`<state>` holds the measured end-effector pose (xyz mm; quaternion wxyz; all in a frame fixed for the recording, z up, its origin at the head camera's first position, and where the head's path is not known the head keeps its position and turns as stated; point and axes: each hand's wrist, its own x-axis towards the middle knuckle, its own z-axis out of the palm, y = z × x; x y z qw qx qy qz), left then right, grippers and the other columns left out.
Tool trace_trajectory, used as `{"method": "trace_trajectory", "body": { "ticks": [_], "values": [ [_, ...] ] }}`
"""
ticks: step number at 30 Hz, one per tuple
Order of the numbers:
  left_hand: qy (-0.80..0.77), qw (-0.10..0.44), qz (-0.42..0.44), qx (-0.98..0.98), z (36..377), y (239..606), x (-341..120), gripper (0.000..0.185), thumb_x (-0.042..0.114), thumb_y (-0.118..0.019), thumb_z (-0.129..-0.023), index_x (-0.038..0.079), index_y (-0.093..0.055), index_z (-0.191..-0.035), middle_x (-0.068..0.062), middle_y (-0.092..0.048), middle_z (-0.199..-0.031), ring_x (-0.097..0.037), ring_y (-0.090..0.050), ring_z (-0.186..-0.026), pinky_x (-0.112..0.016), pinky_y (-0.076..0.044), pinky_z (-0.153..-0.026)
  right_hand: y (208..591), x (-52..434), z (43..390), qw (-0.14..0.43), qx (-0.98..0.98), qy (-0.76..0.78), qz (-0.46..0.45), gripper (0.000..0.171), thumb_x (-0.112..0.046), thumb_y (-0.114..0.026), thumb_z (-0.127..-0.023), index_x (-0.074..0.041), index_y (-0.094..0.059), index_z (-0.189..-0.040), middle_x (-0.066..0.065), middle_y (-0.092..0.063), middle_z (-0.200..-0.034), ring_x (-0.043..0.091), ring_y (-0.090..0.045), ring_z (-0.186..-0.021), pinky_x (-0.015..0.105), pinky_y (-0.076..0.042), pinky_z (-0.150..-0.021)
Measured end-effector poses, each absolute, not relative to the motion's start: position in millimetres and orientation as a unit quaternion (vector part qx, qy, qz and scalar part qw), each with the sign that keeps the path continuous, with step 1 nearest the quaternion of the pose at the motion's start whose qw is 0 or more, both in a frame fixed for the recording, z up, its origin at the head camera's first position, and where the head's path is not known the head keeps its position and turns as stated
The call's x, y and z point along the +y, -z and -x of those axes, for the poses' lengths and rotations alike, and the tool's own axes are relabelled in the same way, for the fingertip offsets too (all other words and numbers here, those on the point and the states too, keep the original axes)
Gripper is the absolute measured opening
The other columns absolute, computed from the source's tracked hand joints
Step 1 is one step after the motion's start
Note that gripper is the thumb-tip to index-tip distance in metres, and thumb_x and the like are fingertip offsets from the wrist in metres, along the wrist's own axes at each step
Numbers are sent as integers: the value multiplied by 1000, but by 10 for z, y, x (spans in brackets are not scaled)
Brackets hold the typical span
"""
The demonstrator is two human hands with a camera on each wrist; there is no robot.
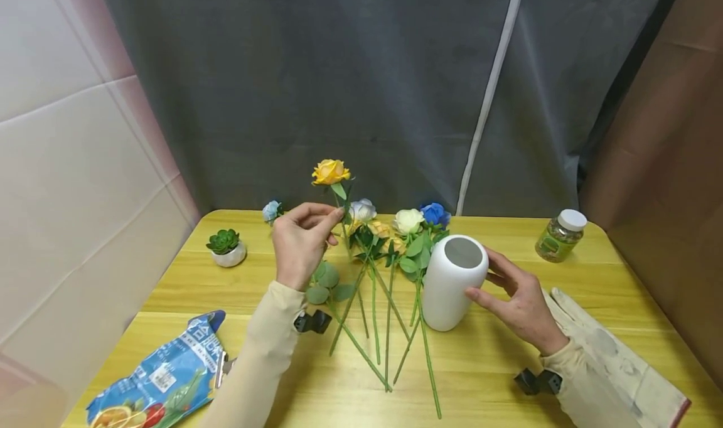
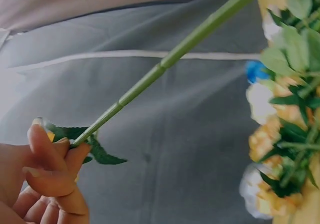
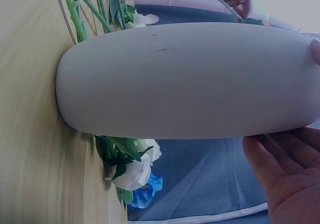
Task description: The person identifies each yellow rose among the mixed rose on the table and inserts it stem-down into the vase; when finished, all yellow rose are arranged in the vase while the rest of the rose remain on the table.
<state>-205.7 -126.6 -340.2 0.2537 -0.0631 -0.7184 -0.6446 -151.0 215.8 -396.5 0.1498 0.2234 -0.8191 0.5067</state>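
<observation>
Between thumb and fingers, my left hand pinches a yellow artificial rose just under its bloom, which points up. In the left wrist view its green stem runs up and away from the fingers. My right hand holds a white vase near the top, thumb on the near side and fingers behind. The vase stands upright on the table, its round mouth facing up. Between the hands lie several flowers: a white rose, a blue rose, a pale bluish one and yellow ones.
At the left are a small potted succulent, a light blue flower and a blue snack bag. A lidded jar stands at the back right. Beige folded cloth lies beside the right forearm. A grey curtain hangs behind the table.
</observation>
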Motion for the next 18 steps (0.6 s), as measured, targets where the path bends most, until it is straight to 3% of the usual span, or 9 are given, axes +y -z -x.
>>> {"method": "trace_trajectory", "body": {
  "ticks": [7, 18],
  "values": [
    [694, 300, 85, -649, 1997, 3234, -1182, 18, 14, -81, -90, -4, -77, -93, 7, -75, -69, -8, -56, -40, -21, -40, -36, 3959, 2161, 1517, 149, -821, -506, -221, 67, 3, -80, -85, -3, -54, -147, 21, -61, -142, -7, -59, -119, 12, -50, -96],
    [740, 367, 118, -551, 1965, 3049, -1044, 19, 6, -81, -89, -11, -74, -92, -2, -76, -70, -8, -55, -37, -20, -35, -34, 3961, 2157, 1526, 149, -820, -506, -221, 67, 2, -80, -85, -5, -54, -147, 19, -61, -142, -4, -60, -120, 13, -51, -96]
  ]
}}
